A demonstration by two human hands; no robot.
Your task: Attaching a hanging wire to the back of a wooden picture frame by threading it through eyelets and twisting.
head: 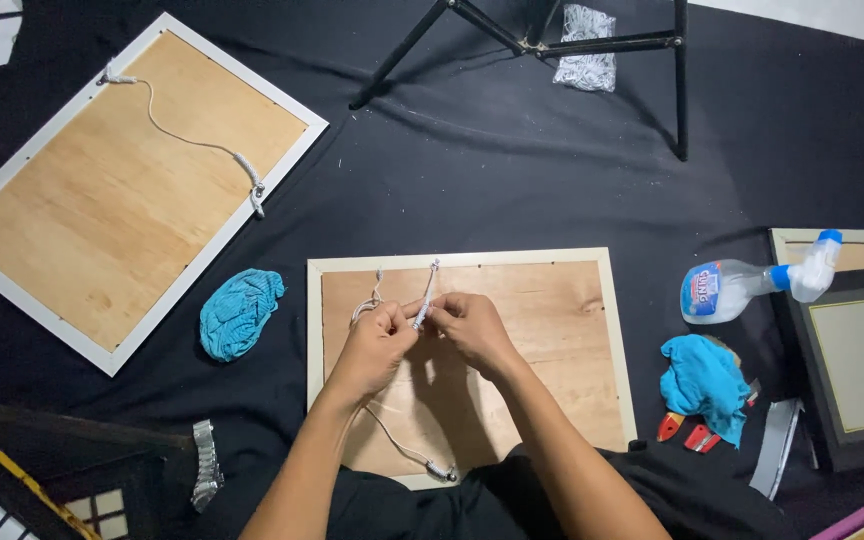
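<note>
Pinching white cord (422, 308) between fingers of left hand (377, 340) and right hand (467, 328), above wooden frame back (552, 350).

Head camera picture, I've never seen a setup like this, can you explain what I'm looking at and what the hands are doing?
This one picture comes from a camera worn on a person's head, looking down at their own two bare hands; there is no machine. The left hand and right hand meet over the wooden back of a pale picture frame lying face down on a black cloth. Together they pinch a white cord that runs to the frame's lower edge. To the left lie a second frame with its own cord and a crumpled blue rag. To the right are a spray bottle, another blue rag and more frames. Black stand legs rise at the top.
</note>
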